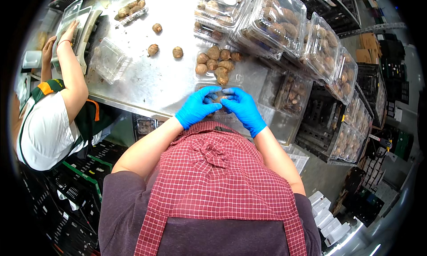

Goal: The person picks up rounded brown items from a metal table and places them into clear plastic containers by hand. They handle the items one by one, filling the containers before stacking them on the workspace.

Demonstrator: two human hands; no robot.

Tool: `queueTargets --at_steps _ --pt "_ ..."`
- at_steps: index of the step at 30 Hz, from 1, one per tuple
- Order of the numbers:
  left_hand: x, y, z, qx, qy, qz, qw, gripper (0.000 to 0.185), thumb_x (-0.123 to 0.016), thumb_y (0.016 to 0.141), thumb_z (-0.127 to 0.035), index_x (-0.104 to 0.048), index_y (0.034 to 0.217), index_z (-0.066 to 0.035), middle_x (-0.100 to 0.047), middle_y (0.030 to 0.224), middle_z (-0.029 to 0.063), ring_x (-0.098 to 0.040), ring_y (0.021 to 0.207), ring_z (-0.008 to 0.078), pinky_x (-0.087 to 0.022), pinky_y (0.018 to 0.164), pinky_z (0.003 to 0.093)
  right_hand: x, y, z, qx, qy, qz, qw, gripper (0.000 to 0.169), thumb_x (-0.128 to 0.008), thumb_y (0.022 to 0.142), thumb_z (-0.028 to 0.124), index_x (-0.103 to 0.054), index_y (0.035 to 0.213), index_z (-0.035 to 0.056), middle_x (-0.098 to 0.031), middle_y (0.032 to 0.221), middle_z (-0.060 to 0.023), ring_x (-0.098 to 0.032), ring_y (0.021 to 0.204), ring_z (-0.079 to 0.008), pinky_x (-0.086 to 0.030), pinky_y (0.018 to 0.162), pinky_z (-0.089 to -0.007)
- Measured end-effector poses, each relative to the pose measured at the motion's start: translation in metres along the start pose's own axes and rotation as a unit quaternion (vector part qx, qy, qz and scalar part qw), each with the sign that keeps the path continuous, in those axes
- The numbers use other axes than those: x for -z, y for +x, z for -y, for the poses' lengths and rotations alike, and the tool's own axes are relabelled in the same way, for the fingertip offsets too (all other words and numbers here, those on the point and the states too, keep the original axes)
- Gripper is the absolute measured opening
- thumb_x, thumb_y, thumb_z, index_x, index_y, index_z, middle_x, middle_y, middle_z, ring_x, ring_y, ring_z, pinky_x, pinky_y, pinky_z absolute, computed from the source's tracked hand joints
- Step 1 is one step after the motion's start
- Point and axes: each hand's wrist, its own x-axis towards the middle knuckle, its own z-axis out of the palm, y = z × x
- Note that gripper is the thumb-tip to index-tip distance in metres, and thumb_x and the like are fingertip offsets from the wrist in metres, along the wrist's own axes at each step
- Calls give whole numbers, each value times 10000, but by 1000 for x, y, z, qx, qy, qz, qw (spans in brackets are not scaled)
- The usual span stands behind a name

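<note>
My left hand [201,105] and my right hand [243,107], both in blue gloves, meet at the table edge in front of my apron. Their fingertips close around a small brown taro-like corm [221,97], mostly covered by the fingers. Just beyond them, an open clear plastic clamshell [238,76] holds several brown corms [213,64]. Part of the clear plastic under my hands is hidden by them. Three loose corms [177,52] lie on the metal table [146,89] farther left.
Filled clamshells [280,22] are stacked at the right, near black crates [317,119]. An empty clamshell [110,60] and a filled open one [133,12] lie to the left. A co-worker's arm [71,69] reaches over a scale-like device [87,39] at the far left.
</note>
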Motion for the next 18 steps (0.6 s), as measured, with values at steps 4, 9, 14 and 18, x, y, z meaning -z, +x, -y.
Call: queueTargets --at_steps 4,9,14,18 --pt "4 2 -1 -8 -18 -1 1000 484 -729 853 -117 -567 1304 -53 -642 1027 29 -590 888 102 -526 783 261 -5 5 3 8 35 -31 999 348 -676 910 200 -592 1189 10 -656 1002 -105 -651 803 -147 -545 730 -270" --pt "10 1 -6 59 -190 -56 978 339 -613 922 -169 -596 1237 -44 -643 1085 78 -623 927 151 -541 795 293 -10 20 11 198 -325 -169 909 405 -723 853 207 -592 1206 59 -635 999 -91 -634 730 -146 -528 691 -280" --pt "19 -3 -5 117 -287 -56 949 345 -630 912 -217 -595 1220 -66 -623 1087 79 -611 952 161 -523 809 290 -8 39 6 130 -310 -145 930 446 -743 822 203 -583 1215 65 -626 1035 -104 -646 764 -160 -529 736 -287" --pt "10 1 2 -22 -23 -97 995 461 -720 859 -221 -584 1276 -79 -626 1094 95 -614 978 190 -505 858 300 -4 32 6 117 -148 -74 979 392 -740 835 151 -600 1189 59 -645 1003 -82 -641 827 -131 -533 767 -276"
